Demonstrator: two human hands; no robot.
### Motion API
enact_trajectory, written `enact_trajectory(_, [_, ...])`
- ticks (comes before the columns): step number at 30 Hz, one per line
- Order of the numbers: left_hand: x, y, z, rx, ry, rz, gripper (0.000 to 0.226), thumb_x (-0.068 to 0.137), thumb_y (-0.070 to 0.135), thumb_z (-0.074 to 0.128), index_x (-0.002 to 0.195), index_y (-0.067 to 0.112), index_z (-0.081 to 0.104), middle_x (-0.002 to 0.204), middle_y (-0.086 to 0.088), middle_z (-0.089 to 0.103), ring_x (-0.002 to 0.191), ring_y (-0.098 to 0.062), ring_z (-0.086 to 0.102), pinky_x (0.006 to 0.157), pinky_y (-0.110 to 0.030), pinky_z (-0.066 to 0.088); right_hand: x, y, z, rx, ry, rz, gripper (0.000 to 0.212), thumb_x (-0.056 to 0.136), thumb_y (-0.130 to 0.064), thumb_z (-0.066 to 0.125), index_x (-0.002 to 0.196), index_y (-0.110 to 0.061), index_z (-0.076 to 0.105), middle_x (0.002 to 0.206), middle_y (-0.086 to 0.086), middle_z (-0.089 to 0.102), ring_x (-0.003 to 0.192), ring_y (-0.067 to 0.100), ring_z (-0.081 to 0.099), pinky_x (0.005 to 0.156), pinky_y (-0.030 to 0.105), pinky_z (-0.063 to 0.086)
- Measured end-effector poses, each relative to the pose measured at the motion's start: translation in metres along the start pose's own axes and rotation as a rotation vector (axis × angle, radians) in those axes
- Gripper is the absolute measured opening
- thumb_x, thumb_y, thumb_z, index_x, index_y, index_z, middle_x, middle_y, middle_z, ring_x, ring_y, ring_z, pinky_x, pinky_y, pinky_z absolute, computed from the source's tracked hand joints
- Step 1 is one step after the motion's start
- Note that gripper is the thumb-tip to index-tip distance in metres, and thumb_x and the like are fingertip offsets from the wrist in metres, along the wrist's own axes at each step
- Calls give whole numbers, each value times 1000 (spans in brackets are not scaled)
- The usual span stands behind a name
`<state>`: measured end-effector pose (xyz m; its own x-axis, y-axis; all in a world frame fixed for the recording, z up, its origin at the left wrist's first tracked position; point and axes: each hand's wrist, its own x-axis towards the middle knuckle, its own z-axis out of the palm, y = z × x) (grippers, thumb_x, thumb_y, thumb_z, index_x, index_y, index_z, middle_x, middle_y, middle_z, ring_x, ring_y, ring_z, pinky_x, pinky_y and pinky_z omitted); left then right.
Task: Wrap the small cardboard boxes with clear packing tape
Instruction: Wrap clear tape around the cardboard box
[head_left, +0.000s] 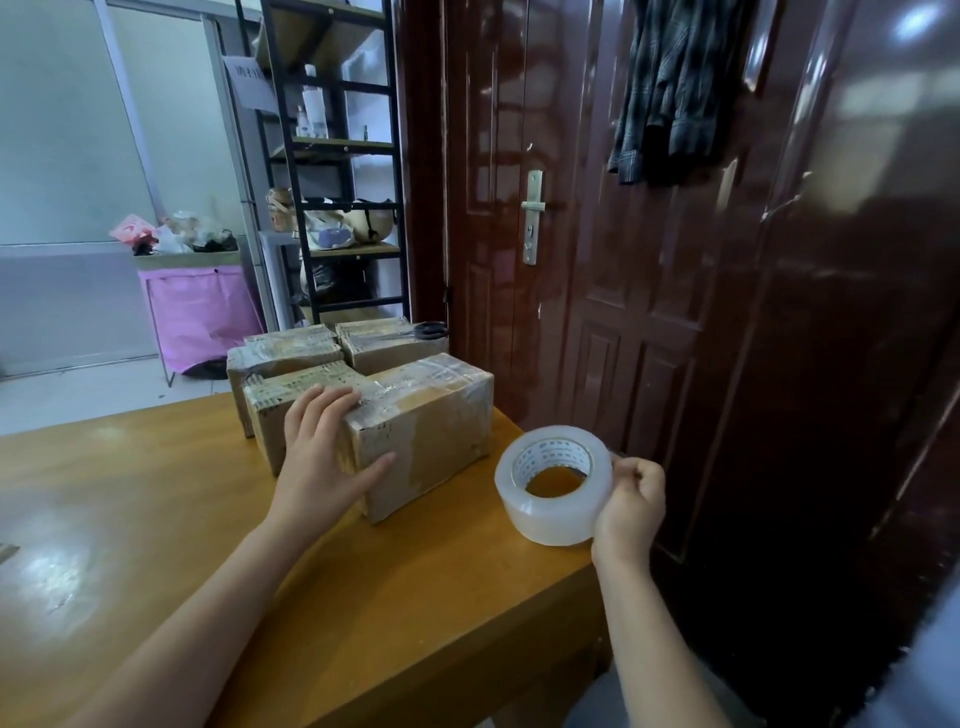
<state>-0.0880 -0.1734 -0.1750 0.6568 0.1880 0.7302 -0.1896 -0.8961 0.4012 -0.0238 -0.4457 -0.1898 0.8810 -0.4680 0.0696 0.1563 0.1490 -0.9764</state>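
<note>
A tape-wrapped cardboard box (431, 426) lies on the wooden table (156, 519) near its right edge. My left hand (322, 457) holds the box's near left corner, fingers over the top and thumb on the front face. My right hand (631, 499) grips a roll of clear packing tape (553, 486) at its right side, at the table's right edge. Several other taped boxes (291, 358) stand behind and left of the held box.
Black scissors (423, 330) lie on top of a far box (389, 345). A dark brown door (623, 260) stands close on the right. A black shelf rack (337, 156) and a pink-lined bin (200, 306) are beyond the table.
</note>
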Motion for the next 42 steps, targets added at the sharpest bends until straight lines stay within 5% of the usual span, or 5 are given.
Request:
enact_trajectory(6, [-1,2,4,177,107,405,72,88,64,49,125,3,52,133,-13,47,133,-34,31,119,-36,19,0,0,-1,-31,9,-24,15,102,-9,40,95,-15,52,98,0,59,96,20,58,81,34,46])
enact_trajectory(12, [-9,7,3,277,19,691,67,77,56,61,123,10,47,133,-10,44,130,-33,36,120,-46,16,1,2,0,-31,4,-36,15,102,-9,40,94,-16,51,92,-7,57,95,19,58,86,38,49])
enact_trajectory(23, [-11,7,2,-113,-114,-95,104,70,92,36,143,17,41,151,1,34,142,-11,16,117,-51,23,3,4,0,-54,2,-36,22,102,-11,40,86,-24,49,90,-7,57,87,16,59,78,35,49])
enact_trajectory(31, [-7,-1,1,-266,-56,-101,100,71,91,36,150,32,19,156,4,24,144,-11,17,112,-37,21,9,-2,-1,69,-47,110,17,103,-11,37,107,-10,54,89,0,60,81,14,59,66,26,47])
enact_trajectory(42, [9,-16,-1,-116,-216,-48,96,77,90,20,141,24,46,147,5,43,138,-10,31,108,-37,31,9,0,-4,59,-108,99,15,102,-10,36,105,-8,51,88,3,58,78,15,58,65,26,46])
